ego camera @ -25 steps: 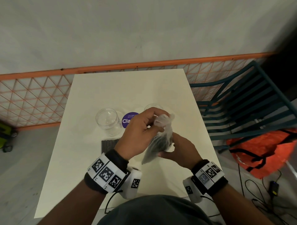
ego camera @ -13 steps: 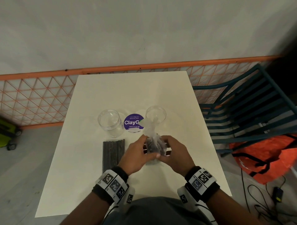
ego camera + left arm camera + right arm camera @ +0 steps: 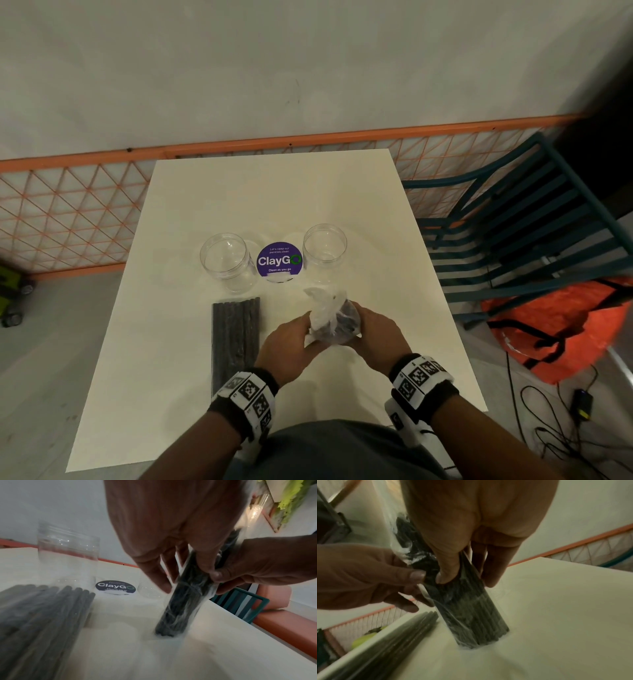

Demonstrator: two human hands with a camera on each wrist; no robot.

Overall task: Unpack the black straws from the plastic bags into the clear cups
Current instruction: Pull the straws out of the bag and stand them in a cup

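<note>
- We are standing a plastic bag (image 3: 334, 317) of black straws (image 3: 178, 609) upright on the tabletop (image 3: 274, 192), its lower end touching the surface and its loose mouth sticking up toward the cups.
- Our left hand (image 3: 286, 344) is coming in from the left, thumb and curled fingers wrapping the bag's middle, so that grip is grasping the bag.
- Our right hand (image 3: 376, 334) is mirroring it from the right, thumb pressing the front and fingers curling behind; this grip is also grasping the bag.
- Both wrists are angling inward, thumbs nearly meeting.
- Two clear cups (image 3: 227, 262) are standing beyond our hands, either side of a purple sticker (image 3: 279, 262).
- A second bag of straws (image 3: 235, 339) is lying flat just left of our left hand.
</note>
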